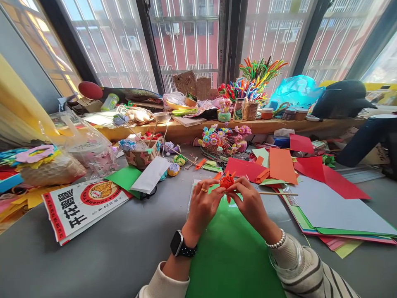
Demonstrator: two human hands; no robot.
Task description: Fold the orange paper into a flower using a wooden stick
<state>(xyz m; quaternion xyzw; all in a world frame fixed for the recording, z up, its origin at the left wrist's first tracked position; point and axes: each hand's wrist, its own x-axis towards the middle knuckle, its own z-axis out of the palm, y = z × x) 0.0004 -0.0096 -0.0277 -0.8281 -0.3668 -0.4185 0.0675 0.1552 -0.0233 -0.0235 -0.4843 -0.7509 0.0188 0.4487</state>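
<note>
Between my two hands is a red-orange folded paper flower [227, 182] with pointed petals. My left hand [203, 203] wears a ring and pinches the flower's left side with thumb and fingers. From the right, my right hand [249, 203] closes its fingertips on the same flower. A thin wooden stick [281, 193] sticks out to the right from behind my right hand; its inner end is hidden. Both hands are above a green sheet [234, 252] on the table.
Coloured paper sheets [341, 207] are piled at the right, with orange strips [282, 165] behind. A printed paper bag [87, 207] lies left. Crocheted flowers [217, 138] stand behind my hands. Pipe cleaners [257, 82] and jars line the sill [186, 129].
</note>
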